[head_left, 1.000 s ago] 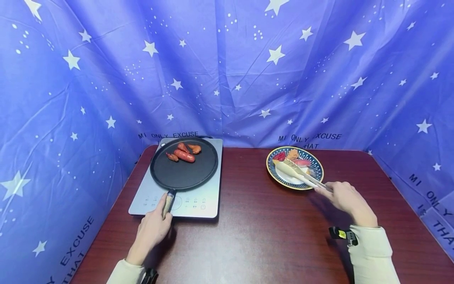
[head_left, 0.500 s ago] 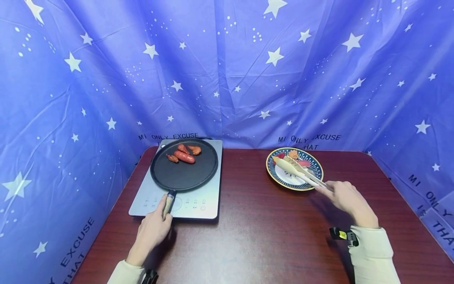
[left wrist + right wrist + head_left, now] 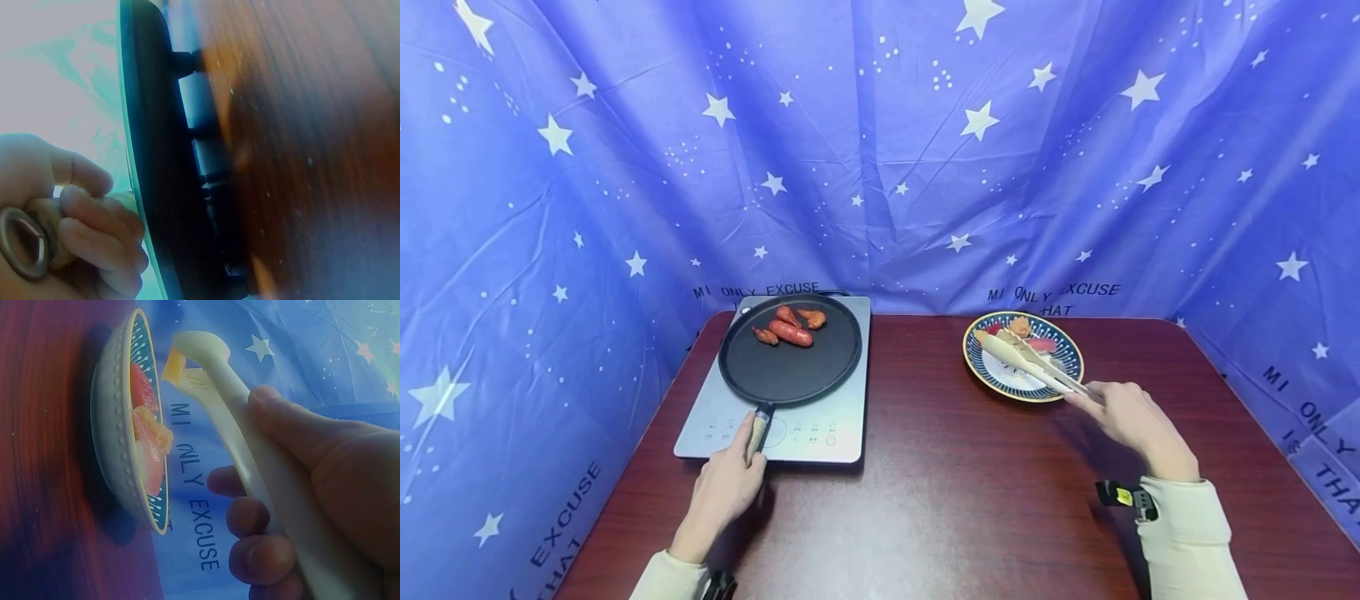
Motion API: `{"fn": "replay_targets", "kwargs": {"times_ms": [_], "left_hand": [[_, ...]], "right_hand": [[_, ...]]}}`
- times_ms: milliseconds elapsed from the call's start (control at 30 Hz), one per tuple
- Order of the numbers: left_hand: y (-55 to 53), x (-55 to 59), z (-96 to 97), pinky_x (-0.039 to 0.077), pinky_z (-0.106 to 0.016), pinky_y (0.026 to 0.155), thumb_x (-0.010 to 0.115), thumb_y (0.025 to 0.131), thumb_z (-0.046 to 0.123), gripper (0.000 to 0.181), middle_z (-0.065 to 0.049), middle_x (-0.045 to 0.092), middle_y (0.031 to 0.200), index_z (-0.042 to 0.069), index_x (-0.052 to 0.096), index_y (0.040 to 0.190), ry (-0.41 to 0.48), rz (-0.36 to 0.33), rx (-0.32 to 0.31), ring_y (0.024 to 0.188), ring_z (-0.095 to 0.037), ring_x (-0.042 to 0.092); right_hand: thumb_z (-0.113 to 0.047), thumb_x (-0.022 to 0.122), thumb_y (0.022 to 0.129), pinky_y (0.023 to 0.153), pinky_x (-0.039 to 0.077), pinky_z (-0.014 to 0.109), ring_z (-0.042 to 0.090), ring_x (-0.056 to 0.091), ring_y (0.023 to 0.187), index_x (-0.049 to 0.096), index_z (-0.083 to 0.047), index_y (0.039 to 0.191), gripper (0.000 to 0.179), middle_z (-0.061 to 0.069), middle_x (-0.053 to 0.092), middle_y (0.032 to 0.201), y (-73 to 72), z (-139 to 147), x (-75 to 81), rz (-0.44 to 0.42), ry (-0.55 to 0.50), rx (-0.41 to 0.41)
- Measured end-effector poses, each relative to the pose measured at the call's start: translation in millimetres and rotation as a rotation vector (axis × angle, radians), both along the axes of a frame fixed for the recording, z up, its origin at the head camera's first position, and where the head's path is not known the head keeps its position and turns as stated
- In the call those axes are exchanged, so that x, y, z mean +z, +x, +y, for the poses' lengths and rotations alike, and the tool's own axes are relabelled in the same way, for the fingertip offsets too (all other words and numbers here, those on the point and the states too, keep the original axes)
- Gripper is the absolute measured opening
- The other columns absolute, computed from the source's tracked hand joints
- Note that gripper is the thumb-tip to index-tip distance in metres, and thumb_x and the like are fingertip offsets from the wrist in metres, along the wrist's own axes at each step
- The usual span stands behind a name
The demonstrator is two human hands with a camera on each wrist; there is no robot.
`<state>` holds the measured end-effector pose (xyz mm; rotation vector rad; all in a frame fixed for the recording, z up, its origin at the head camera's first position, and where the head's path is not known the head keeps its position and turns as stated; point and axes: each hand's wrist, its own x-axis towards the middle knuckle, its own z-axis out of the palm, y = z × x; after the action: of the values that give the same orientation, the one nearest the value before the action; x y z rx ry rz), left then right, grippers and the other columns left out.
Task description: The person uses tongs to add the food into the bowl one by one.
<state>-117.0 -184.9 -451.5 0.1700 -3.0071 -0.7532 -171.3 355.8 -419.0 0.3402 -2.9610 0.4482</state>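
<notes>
In the head view, we look down on a dark red desk (image 3: 940, 467) backed by a blue curtain (image 3: 880, 192) printed with white stars. On the left, a silver induction cooktop (image 3: 842, 429) carries a round black frying pan (image 3: 782, 375). A red sausage (image 3: 791, 332) lies toward the pan's far side, with three small browned meat pieces (image 3: 811, 318) around it. The left hand (image 3: 724, 483) grasps the pan handle (image 3: 760, 427). On the right, the right hand (image 3: 1138, 425) holds pale tongs (image 3: 1022, 360), which reach over a blue-and-white patterned dish (image 3: 973, 367) of food.

In the left wrist view, the fingers are curled around the handle, and a metal ring (image 3: 32, 272) shows near the palm. Beside the hand, we see the cooktop's dark side standing on the desk. The picture is blurred.

In the right wrist view, turned sideways, the thumb lies along one arm of the tongs and the fingers wrap the other. A yellow-orange piece (image 3: 174, 367) sits between the tongs' tips, raised above the dish. Inside the dish we make out a red piece (image 3: 143, 389), a golden crumbly piece (image 3: 154, 430) and a pink-and-white piece (image 3: 149, 465).
</notes>
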Motion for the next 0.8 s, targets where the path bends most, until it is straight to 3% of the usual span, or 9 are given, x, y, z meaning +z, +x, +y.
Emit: {"fn": "replay_targets", "kwargs": {"times_ms": [500,800], "left_hand": [[-1.8,0.0,-0.3,0.040,-0.044,0.051,0.049,0.083,0.021,0.068,-0.025,0.063,0.090,0.016,0.031,0.149,-0.006,0.009,-0.007,0.060,-0.029,0.053],[-0.2,-0.3,-0.1,0.041,-0.045,0.053,0.049,0.084,0.021,0.067,-0.026,0.063,0.098,0.016,0.031,0.149,-0.004,0.008,-0.004,0.064,-0.031,0.056]], "right_hand": [[-0.037,0.055,0.094,0.055,0.036,0.038,0.018,0.044,0.056,0.062,-0.010,0.076,0.033,-0.004,0.040,0.056,4.4,-3.0,5.3,0.031,-0.009,0.014],[-0.040,0.053,0.094,0.055,0.035,0.037,0.018,0.044,0.057,0.062,-0.012,0.077,0.034,-0.004,0.039,0.055,5.1,-5.3,6.9,0.002,-0.011,0.000]]}}
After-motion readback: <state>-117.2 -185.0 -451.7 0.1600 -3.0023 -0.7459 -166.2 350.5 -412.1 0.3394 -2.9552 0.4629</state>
